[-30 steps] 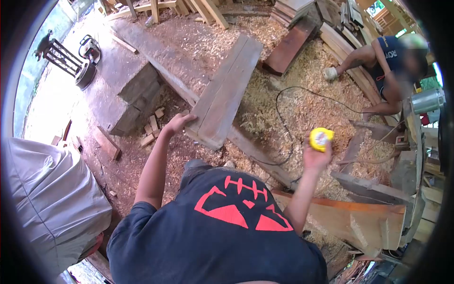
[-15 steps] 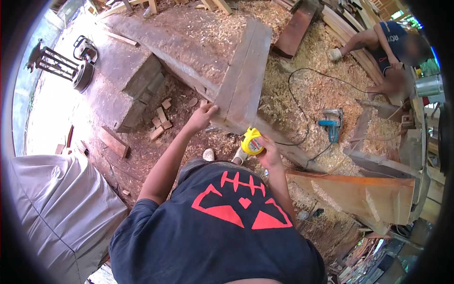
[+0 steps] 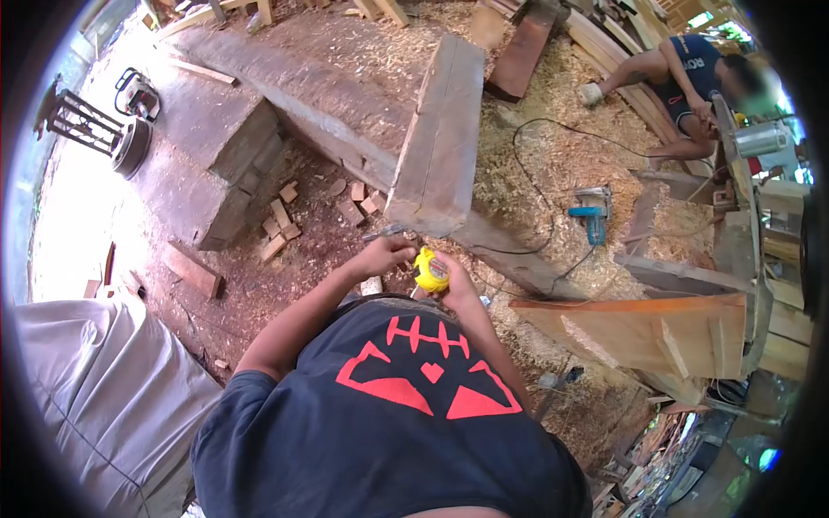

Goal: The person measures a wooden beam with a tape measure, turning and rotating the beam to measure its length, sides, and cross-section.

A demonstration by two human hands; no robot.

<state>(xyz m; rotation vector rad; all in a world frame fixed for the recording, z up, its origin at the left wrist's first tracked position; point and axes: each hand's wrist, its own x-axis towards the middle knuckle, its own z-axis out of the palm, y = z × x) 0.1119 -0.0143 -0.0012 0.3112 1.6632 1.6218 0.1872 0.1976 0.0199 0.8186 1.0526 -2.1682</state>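
Note:
My right hand is wrapped round a yellow tape measure, held in front of my chest. Just to its left, my left hand has its fingers drawn together close to the tape measure's side; whatever they pinch, if anything, is too small to make out. Beyond both hands lies a thick squared timber, its near end a short way past the tape measure. Neither hand touches that timber.
A blue circular saw with a black cord lies on sawdust at right. Wood offcuts and a concrete block are at left, with a chainsaw farther off. Another person sits at upper right. A broad plank lies at right.
My left hand has come off the timber's near corner and moved back toward my body. The tape measure in my right hand has come nearer and to the left, so both hands are closer together.

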